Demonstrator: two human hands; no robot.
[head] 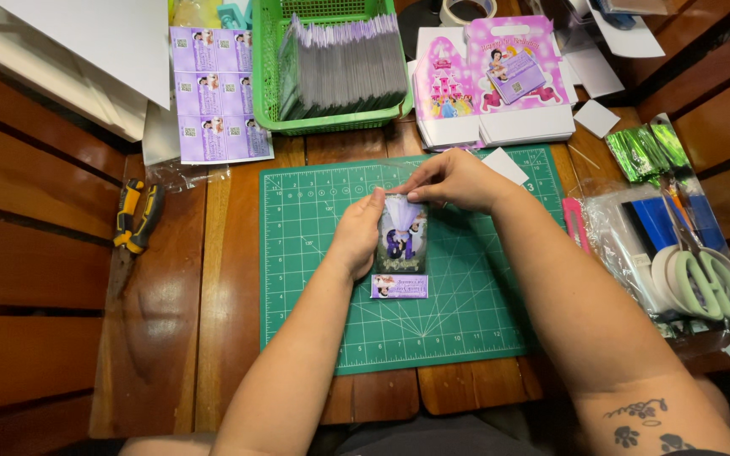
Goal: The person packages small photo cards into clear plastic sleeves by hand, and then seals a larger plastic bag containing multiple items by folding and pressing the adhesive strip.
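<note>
Resting under everything: green cutting mat (466, 287) on a wooden table (171, 338).
Green basket (265, 76): stands beyond the mat, packed with purple packets.
Left hand (356, 236): fingers curled on the small clear packet (402, 245), holding its left edge.
Right hand (458, 179): fingertips pinched narrow on the packet's top.
Packet: mid-mat, lying flat, long axis running away from the person, purple label end nearest them.
Risk: the pinch could crease or skew the top fold, likely if the left grip slips.
</note>
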